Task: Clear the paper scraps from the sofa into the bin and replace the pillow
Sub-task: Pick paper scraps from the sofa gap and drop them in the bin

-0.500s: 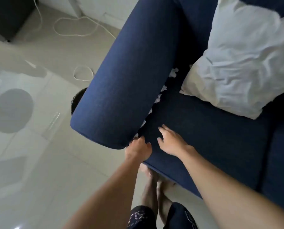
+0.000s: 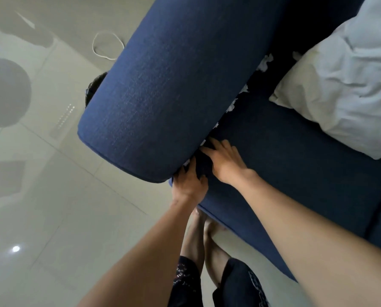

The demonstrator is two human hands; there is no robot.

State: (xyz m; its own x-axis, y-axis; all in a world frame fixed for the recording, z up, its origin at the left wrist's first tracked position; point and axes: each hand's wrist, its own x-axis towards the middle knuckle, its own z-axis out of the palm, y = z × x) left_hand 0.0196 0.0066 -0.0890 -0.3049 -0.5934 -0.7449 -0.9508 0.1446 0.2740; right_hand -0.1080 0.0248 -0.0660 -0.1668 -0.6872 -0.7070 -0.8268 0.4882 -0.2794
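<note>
Grip: both hands are loose, fingers spread, not clamped on anything as far as I can see.
Left hand (image 2: pixel 189 181): at the near corner of the seat, right under the rounded end of the armrest (image 2: pixel 163 89), fingertips poking into the crack where a scrap shows. Half a second back it was more of a curled fist just off that corner, so it's pushed in a bit.
Right hand (image 2: pixel 224 160): flat on the seat cushion (image 2: pixel 296 173), fingers reaching left into the same crack. Earlier it sat further out on the cushion, clear of the gap.
Paper scraps (image 2: pixel 263 63): white bits strung along the crack between armrest and seat, from near the hands up to the far end by the pillow. Can't tell if either hand actually has one.
Pillow (image 2: pixel 344 85): pale, crumpled, still on the seat at far right.
Bin (image 2: pixel 94 87): dark rim peeking out on the floor left of the armrest.
View: closer in than before.
</note>
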